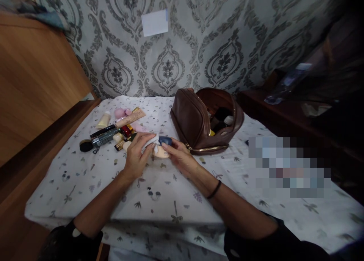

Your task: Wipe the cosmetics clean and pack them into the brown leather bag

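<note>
My left hand (138, 154) is closed on a crumpled white tissue (152, 140), pressed against a small dark blue item (165, 140). My right hand (182, 158) grips that dark blue item from the other side; its kind is partly hidden by fingers. Just below it, a beige rounded thing (161, 152) shows between the hands; whether I hold it or it lies on the cloth, I cannot tell. Beyond my left hand lie a beige squeeze tube (130, 118), a cream tube (104, 120), a dark grey tube (106, 137) and a black round-ended item (86, 145).
A brown leather makeup bag (189, 118) stands unzipped behind my right hand, with cosmetics inside. Pink items (121, 113) lie at the back left. A patterned white cloth (159, 200) covers the table. A wooden panel (36, 67) borders the left; a blurred-out object (287, 166) lies right.
</note>
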A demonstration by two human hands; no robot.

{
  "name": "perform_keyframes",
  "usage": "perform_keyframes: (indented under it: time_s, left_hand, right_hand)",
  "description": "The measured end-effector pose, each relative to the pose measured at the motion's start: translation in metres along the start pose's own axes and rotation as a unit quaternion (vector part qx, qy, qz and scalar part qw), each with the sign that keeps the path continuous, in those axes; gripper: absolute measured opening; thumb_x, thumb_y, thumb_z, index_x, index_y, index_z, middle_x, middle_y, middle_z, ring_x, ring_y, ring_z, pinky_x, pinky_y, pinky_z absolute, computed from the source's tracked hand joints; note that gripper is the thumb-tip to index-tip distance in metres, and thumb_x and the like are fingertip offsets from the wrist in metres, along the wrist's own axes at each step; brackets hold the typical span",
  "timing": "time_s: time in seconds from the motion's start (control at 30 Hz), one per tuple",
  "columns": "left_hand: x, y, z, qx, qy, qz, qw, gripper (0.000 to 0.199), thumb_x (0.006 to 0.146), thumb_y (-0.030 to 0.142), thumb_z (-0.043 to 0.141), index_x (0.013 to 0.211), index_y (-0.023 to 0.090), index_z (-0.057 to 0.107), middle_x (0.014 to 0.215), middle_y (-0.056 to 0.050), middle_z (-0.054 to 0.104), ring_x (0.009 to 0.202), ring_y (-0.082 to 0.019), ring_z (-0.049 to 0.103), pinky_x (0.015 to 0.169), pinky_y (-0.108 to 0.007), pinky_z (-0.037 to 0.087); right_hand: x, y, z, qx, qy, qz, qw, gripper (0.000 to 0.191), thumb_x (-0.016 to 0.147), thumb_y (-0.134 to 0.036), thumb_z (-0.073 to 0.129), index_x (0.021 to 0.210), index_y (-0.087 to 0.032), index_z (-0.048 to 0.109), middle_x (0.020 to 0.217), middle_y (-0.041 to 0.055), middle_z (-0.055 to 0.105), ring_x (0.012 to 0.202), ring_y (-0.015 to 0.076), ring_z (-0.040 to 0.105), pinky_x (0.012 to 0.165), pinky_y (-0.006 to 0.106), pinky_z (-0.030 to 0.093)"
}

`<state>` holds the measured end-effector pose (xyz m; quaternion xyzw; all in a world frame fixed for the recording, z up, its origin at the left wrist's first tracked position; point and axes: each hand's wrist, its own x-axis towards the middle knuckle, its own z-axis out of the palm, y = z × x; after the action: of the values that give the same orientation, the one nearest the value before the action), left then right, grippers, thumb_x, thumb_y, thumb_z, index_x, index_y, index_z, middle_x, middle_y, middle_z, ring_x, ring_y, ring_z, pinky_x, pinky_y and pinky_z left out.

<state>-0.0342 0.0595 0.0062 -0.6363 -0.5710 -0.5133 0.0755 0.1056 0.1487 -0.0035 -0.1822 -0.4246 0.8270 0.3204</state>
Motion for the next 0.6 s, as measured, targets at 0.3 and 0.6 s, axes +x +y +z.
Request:
perform_keyframes:
  time_s: [0.3,0.6]
  left_hand:
    - [0.0,-0.003,-0.002,-0.009,-0.032,0.017,0.999,0.022,0.095,0.017,0.052,0.113,0.02,0.065,0.105,-0.007,0.068,0.101,-0.018,0.064,0.089,-0.033,0.051]
    - [-0.001,-0.008,-0.002,-0.019,-0.027,-0.011,0.999,0.022,0.095,0.021,0.052,0.112,0.02,0.066,0.106,-0.007,0.069,0.101,-0.02,0.064,0.091,-0.035,0.051]
  right_hand:
    - [0.007,0.001,-0.007,0.087,0.026,0.015,0.996,0.037,0.057,-0.04,0.09,0.084,-0.02,0.074,0.089,-0.001,0.075,0.085,0.0142,0.065,0.081,0.025,0.049]
    - [0.007,-0.002,-0.008,0.109,0.04,0.003,0.993,0.043,0.055,-0.028,0.091,0.093,-0.024,0.071,0.09,-0.0036,0.073,0.081,0.0119,0.064,0.074,0.023,0.051]
